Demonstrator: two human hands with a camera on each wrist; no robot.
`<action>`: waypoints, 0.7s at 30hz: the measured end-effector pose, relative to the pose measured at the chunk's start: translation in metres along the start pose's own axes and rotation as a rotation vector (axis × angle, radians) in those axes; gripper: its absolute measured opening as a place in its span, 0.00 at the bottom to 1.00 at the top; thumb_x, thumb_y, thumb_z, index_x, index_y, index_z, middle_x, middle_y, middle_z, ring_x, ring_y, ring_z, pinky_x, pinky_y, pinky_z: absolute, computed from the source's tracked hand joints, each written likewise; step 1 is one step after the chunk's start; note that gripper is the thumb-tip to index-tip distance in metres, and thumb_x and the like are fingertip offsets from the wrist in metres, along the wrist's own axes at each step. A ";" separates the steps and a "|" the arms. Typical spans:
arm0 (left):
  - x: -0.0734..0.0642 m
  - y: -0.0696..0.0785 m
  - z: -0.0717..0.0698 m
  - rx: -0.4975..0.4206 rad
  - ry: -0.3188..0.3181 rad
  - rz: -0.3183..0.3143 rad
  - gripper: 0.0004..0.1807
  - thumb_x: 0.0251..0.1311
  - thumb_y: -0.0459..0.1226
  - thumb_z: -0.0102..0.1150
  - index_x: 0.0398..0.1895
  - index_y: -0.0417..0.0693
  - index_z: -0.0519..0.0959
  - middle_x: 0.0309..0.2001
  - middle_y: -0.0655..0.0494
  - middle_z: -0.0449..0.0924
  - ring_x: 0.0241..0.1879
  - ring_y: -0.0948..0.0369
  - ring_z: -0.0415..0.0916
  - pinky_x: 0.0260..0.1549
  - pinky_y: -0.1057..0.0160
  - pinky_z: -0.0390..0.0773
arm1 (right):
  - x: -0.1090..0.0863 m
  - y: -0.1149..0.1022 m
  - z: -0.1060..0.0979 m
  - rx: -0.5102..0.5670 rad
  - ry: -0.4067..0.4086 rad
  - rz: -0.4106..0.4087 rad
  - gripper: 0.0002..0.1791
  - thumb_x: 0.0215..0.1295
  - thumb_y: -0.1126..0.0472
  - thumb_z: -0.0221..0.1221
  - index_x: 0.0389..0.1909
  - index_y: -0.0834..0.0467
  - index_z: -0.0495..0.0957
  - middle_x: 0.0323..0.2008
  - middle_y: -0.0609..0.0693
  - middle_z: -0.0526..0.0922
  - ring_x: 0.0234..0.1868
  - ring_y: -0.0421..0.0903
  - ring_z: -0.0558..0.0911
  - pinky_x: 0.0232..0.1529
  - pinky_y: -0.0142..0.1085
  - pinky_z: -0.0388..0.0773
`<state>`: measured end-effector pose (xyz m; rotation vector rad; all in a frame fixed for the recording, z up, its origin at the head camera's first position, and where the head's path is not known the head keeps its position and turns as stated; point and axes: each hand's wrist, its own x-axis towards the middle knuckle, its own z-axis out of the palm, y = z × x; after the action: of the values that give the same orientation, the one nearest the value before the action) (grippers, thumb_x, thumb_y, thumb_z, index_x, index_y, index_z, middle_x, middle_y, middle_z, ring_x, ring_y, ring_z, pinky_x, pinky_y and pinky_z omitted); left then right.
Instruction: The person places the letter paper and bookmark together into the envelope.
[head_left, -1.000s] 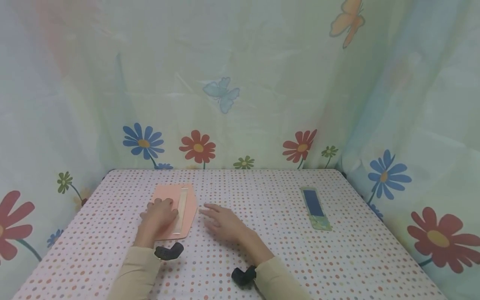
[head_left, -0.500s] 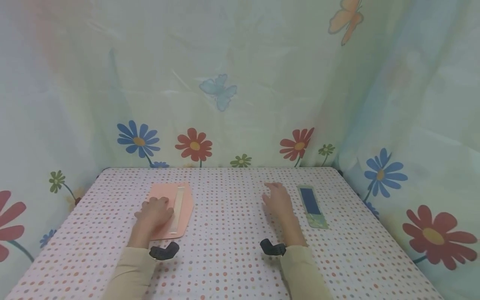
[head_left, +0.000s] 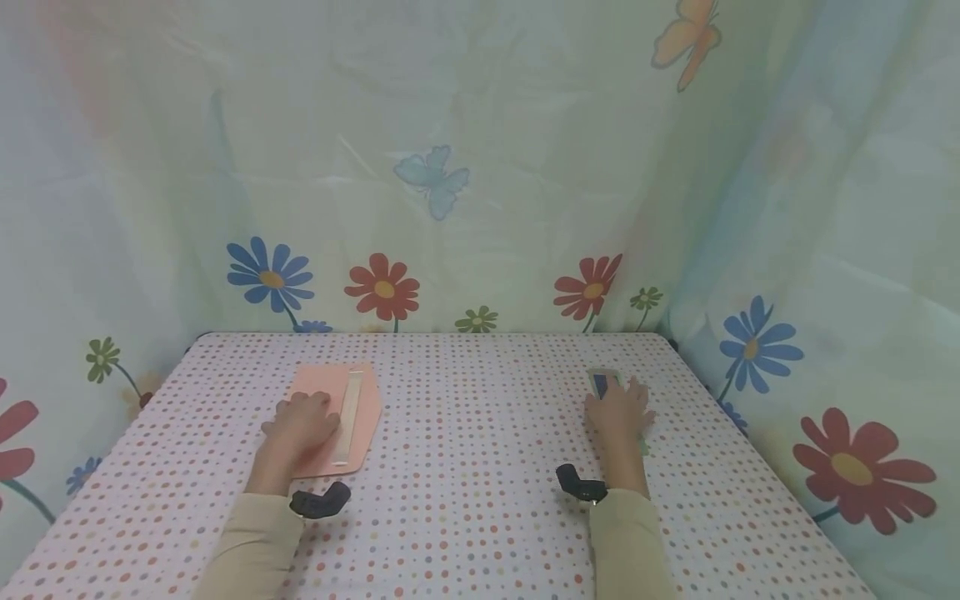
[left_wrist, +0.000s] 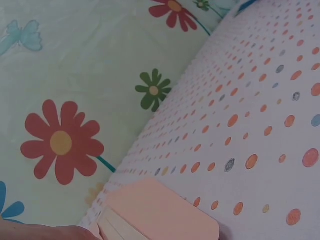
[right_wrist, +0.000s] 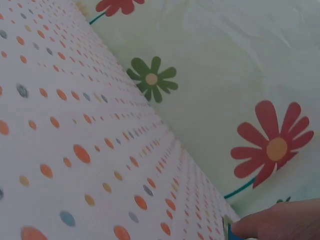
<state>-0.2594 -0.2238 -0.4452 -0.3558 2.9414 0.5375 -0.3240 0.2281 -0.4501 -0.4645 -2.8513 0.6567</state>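
Note:
A flat pink piece with one pointed side and a pale strip across it [head_left: 365, 425] lies at the left of the table. My left hand [head_left: 298, 429] rests on it beside the strip, fingers a little bent. In the left wrist view the pink piece [left_wrist: 155, 200] shows at the bottom, next to an edge of that hand. At the right, my right hand [head_left: 619, 417] lies over a slim green-edged card with a blue panel [head_left: 600, 382], its fingers spread and covering most of it. A finger [right_wrist: 280, 220] meets the card's blue part in the right wrist view.
A dotted cloth covers the table [head_left: 465, 467]. Behind it and along both sides hangs a curtain [head_left: 510, 208] printed with flowers and butterflies. Black wrist cameras sit at the left cuff [head_left: 321, 501] and the right cuff [head_left: 581, 483].
My right hand has moved from beside the pink piece across to the right and now lies over the card. The left hand has stayed on the pink piece.

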 end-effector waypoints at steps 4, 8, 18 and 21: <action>-0.001 -0.001 -0.001 -0.010 0.003 0.001 0.29 0.63 0.44 0.46 0.65 0.41 0.65 0.60 0.31 0.64 0.57 0.33 0.60 0.51 0.24 0.59 | 0.002 0.019 0.000 -0.013 -0.087 0.086 0.36 0.67 0.53 0.48 0.73 0.57 0.49 0.71 0.73 0.40 0.73 0.69 0.38 0.65 0.71 0.37; -0.002 -0.002 0.000 -0.017 0.005 0.002 0.29 0.63 0.44 0.46 0.65 0.41 0.65 0.61 0.32 0.64 0.58 0.33 0.60 0.51 0.23 0.58 | 0.004 0.031 0.001 -0.020 -0.133 0.119 0.35 0.67 0.53 0.46 0.73 0.58 0.49 0.71 0.73 0.41 0.72 0.69 0.40 0.64 0.72 0.35; -0.003 -0.001 0.000 -0.025 -0.008 0.002 0.29 0.64 0.45 0.45 0.66 0.42 0.64 0.63 0.32 0.63 0.60 0.33 0.58 0.54 0.23 0.55 | 0.004 0.036 0.003 0.002 -0.129 0.132 0.31 0.69 0.56 0.43 0.71 0.60 0.54 0.70 0.71 0.48 0.71 0.70 0.45 0.64 0.71 0.32; -0.003 -0.001 0.000 -0.022 -0.006 0.008 0.29 0.64 0.45 0.45 0.66 0.42 0.64 0.63 0.32 0.63 0.60 0.33 0.58 0.53 0.23 0.55 | 0.002 0.034 0.002 0.005 -0.106 0.145 0.29 0.69 0.58 0.43 0.70 0.59 0.56 0.69 0.69 0.52 0.70 0.69 0.48 0.65 0.71 0.32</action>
<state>-0.2567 -0.2244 -0.4450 -0.3449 2.9345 0.5706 -0.3177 0.2574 -0.4666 -0.6594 -2.9347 0.7340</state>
